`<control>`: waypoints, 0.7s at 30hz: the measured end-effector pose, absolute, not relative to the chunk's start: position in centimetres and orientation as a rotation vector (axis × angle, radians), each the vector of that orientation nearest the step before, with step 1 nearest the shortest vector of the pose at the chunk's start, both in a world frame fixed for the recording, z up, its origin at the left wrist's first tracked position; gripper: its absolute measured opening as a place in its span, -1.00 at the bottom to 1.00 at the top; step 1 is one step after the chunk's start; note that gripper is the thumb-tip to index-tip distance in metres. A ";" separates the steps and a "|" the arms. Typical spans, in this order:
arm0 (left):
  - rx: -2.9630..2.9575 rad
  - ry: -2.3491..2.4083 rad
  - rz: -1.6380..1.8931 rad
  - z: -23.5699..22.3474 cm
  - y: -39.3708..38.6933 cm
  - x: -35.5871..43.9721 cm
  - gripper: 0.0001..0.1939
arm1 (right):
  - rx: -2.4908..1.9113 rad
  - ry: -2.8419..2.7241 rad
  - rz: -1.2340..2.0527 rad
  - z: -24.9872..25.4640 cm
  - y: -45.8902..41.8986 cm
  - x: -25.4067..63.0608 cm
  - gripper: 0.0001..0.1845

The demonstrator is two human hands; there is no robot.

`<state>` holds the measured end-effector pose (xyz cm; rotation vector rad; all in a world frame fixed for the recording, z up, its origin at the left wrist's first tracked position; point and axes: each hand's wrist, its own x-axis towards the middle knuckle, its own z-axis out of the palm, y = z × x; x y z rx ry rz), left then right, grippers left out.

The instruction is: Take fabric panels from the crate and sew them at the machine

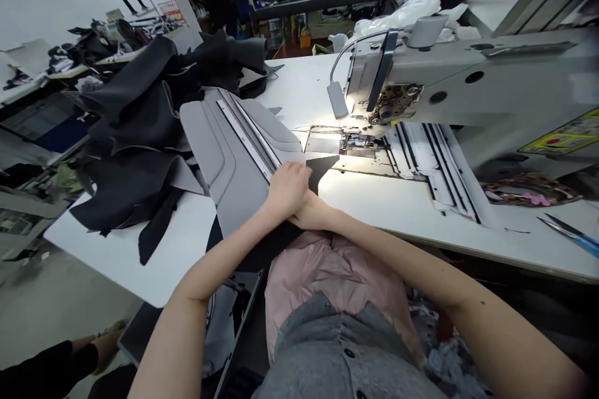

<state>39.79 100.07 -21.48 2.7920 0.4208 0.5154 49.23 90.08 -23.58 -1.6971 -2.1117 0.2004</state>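
Note:
A grey padded seat cover panel (203, 146) with stitched lines and white strips down its middle lies on the table left of the sewing machine. At its near right edge, my left hand (289, 188) is closed on it with curled fingers. Against that hand is my right hand (312, 211), closed at the same edge, its fingers mostly hidden by the left. A dark piece of material (322, 166) sticks out from under the panel beside my hands. The needle area of the sewing machine (468, 84) is lit, to the right of the panel and apart from my hands.
Black cut pieces (135, 112) are heaped on the left of the white table (187, 243). White strips with black lines (425, 162) lie under the machine arm. Blue-handled scissors (573, 235) rest at the far right. A person (218, 0) stands behind; another person's legs (60, 361) show lower left.

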 end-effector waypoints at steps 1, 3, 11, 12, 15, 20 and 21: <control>2.808 0.553 0.449 -21.1 101.0 41.8 -0.55 | -1.701 -2.164 0.199 -23.6 89.0 49.7 -0.32; 2.834 0.804 0.264 -20.7 102.5 45.6 -0.38 | -1.736 -2.293 0.157 -23.6 87.0 50.7 -0.04; 2.928 0.944 0.012 -20.5 103.7 50.0 -0.55 | -1.866 -2.219 0.059 -22.8 87.5 54.4 -0.37; 2.948 0.895 -0.014 -20.1 103.6 50.0 -0.63 | -1.845 -2.223 0.092 -22.6 88.0 55.0 -0.43; 2.996 0.642 -0.095 -18.9 102.8 50.3 -0.73 | -1.746 -2.297 0.221 -22.0 88.5 57.4 -0.49; 3.091 0.038 -0.243 -17.3 101.4 51.1 -0.77 | -1.492 -2.442 0.393 -20.9 86.9 62.1 -0.31; 3.100 0.027 -0.260 -17.2 101.3 51.2 -0.77 | -1.458 -2.459 0.389 -20.9 86.5 62.7 -0.31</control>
